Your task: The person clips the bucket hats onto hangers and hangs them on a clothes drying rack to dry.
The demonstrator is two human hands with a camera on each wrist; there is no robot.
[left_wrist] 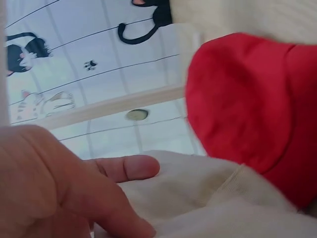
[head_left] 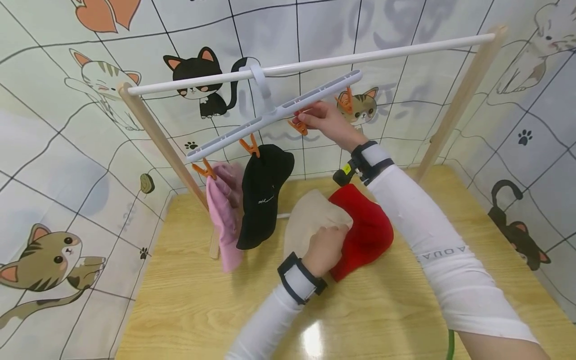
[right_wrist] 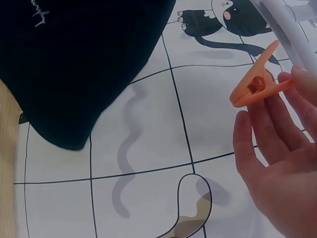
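My right hand [head_left: 330, 122] is raised at the white clip hanger [head_left: 234, 134], pinching an orange clip [head_left: 299, 127] by its handle between thumb and finger. In the right wrist view nothing sits in the bite of that clip [right_wrist: 260, 82]. Lower down, my left hand [head_left: 325, 250] grips a beige hat [head_left: 306, 215] over the table. Thumb and fingers press into the beige fabric [left_wrist: 183, 186] in the left wrist view. Just right of it lies a red hat [head_left: 369, 232], partly covered by the beige one. A black hat [head_left: 265, 190] and a pink hat [head_left: 222, 215] hang from clips on the hanger's left half.
The hanger hooks over a white rod [head_left: 382, 54] held by wooden posts [head_left: 459, 110]. Its right end tilts upward, with another orange clip [head_left: 345, 100] dangling there. Behind the wooden table [head_left: 189, 305] stand walls [head_left: 274, 35] with cat drawings.
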